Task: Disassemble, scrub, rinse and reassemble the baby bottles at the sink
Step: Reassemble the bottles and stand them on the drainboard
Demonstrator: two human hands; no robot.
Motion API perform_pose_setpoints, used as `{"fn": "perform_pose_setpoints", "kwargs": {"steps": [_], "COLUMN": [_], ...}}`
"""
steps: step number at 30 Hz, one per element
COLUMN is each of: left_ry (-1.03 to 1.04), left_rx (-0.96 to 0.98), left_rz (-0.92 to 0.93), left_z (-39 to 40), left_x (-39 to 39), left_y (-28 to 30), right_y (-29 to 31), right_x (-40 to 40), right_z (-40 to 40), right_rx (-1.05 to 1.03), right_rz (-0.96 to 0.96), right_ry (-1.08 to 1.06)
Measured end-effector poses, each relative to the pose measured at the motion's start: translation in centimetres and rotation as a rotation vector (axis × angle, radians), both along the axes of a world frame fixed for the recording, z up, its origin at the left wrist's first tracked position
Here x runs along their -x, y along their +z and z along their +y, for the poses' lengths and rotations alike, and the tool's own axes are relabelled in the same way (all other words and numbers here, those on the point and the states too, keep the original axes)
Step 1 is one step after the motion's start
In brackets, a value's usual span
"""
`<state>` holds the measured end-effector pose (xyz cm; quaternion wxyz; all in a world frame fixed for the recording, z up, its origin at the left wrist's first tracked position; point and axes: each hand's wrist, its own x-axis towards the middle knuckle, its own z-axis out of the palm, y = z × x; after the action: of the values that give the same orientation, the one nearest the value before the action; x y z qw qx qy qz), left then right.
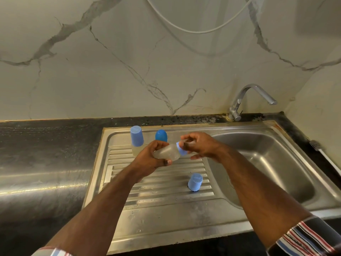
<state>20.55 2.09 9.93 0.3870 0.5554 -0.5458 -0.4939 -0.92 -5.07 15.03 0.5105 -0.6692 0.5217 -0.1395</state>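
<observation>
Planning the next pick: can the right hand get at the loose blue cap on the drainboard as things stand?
Probably not yet: the right hand is busy at the collar of the bottle. The blue cap stands uncovered below it, with nothing in between.

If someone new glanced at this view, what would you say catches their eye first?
Probably the clear bottle held over the draining board, left hand gripping its body, right hand at its blue collar. Next, the loose blue cap standing nearer on the ribs.
</observation>
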Motion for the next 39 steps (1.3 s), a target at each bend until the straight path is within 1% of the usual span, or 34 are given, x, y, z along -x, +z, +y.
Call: {"fn": "perform_pose_setpoints", "kwargs": {"steps": [2, 4, 5, 6, 8, 9, 10, 11, 13, 15, 16, 19, 22, 24, 27, 29, 31, 35, 39], "left_ry": [0.009, 0.019, 0.023, 0.026, 0.026, 0.020, 0.016, 0.014, 0.015, 0.017, 0.021, 0.044, 0.049, 0.036, 0.029, 0.029, 0.039, 0.041, 0.079], "left_rx": [-0.002, 0.012, 0.024, 0.038, 0.064, 0.067, 0.061, 0.050, 0.027, 0.025, 0.035, 0.102, 0.185, 0.164, 0.111, 0.100, 0.114, 0.185, 0.272], "left_rz": [0.004, 0.001, 0.010, 0.017, -0.012, -0.034, -0.046, -0.048, -0.044, -0.062, -0.074, -0.118, -0.208, -0.173, -0.136, -0.153, -0.188, -0.324, -0.421], "left_z": [0.0, 0.1, 0.0, 0.0, -0.1, -0.2, -0.3, -0.3, -0.3, -0.4, -0.4, -0.6, -0.9, -0.9, -0.8, -0.8, -0.9, -0.7, -0.3], "left_x": [-0.1, 0.1, 0.3, 0.5, 0.8, 0.8, 0.7, 0.6, 0.2, 0.1, 0.1, 0.6, 0.6, 0.5, 0.3, 0.4, 0.4, 0.6, 1.2], "left_y": [-0.2, -0.3, -0.3, -0.4, -0.5, -0.6, -0.7, -0.8, -1.0, -1.3, -1.4, -1.6, -1.8, -2.0, -2.2, -2.4, -2.6, -3.0, -2.9], "right_y": [0.3, 0.2, 0.2, 0.1, 0.0, 0.0, 0.0, 0.1, 0.2, -0.1, -0.4, -0.7, -1.0, -1.0, -0.5, -0.6, -0.8, -1.5, -2.1], "right_x": [1.0, 1.1, 0.7, 0.1, -1.0, -1.1, -1.0, -0.8, 0.1, 0.7, 0.7, -0.4, -1.4, -1.0, 0.2, 0.4, 0.1, -0.6, -2.0], "right_z": [-0.2, -0.3, -0.1, 0.2, 0.6, 0.7, 0.6, 0.5, 0.1, -0.1, -0.3, 0.2, 0.6, 0.5, 0.1, 0.0, 0.1, 0.1, 0.3], "right_rx": [-0.015, -0.016, -0.015, -0.011, 0.023, 0.023, 0.005, -0.034, -0.090, -0.032, 0.003, 0.001, -0.004, -0.044, -0.065, -0.002, 0.013, -0.079, -0.102], "right_rz": [-0.113, -0.148, -0.142, -0.105, 0.078, 0.163, 0.191, 0.152, -0.017, -0.068, -0.076, -0.100, 0.055, 0.097, -0.036, -0.048, -0.047, -0.090, -0.091], "right_ry": [0.053, 0.058, 0.017, -0.036, -0.114, -0.126, -0.125, -0.115, -0.032, 0.076, 0.087, -0.057, -0.192, -0.161, 0.000, 0.058, 0.022, -0.102, -0.289]}}
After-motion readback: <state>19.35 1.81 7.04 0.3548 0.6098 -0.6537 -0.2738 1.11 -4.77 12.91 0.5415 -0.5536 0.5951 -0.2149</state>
